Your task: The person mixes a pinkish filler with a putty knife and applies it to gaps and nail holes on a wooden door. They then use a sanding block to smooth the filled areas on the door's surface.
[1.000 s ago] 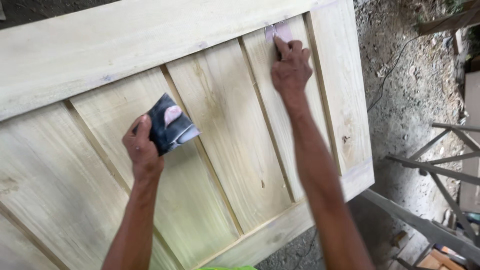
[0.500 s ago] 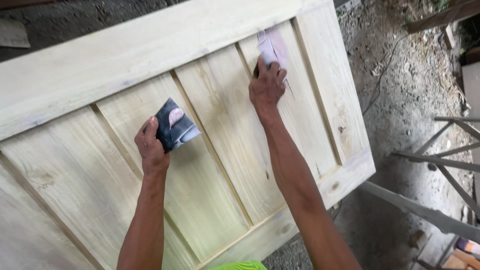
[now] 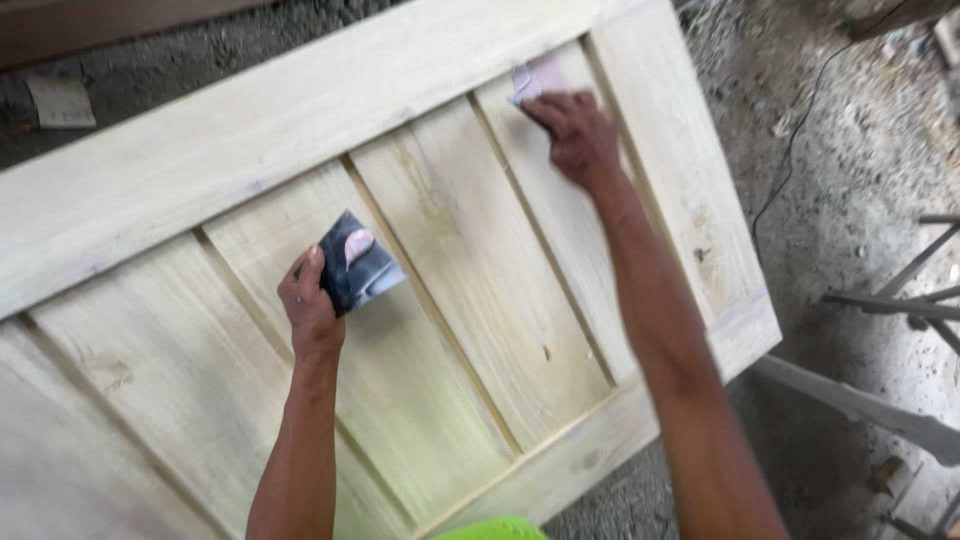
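Note:
A pale wooden panelled door [image 3: 450,260] lies flat below me, with a wide top rail and several slanted planks. My left hand [image 3: 310,305] grips a dark square pad [image 3: 355,262] smeared with pinkish filler, held just above a middle plank. My right hand [image 3: 570,130] reaches to the far right plank and presses a small pinkish tool [image 3: 535,80] against the wood near the top rail. What the tool's blade looks like is hidden under my fingers.
Grey dirt ground [image 3: 850,150] lies to the right of the door, with a thin black cable [image 3: 800,140] running across it. Grey metal bars [image 3: 890,300] of a frame stand at the right edge. A scrap of paper [image 3: 60,100] lies at the upper left.
My right hand has shifted a little to the left and down along the far plank. The left hand keeps the dark pad in about the same spot.

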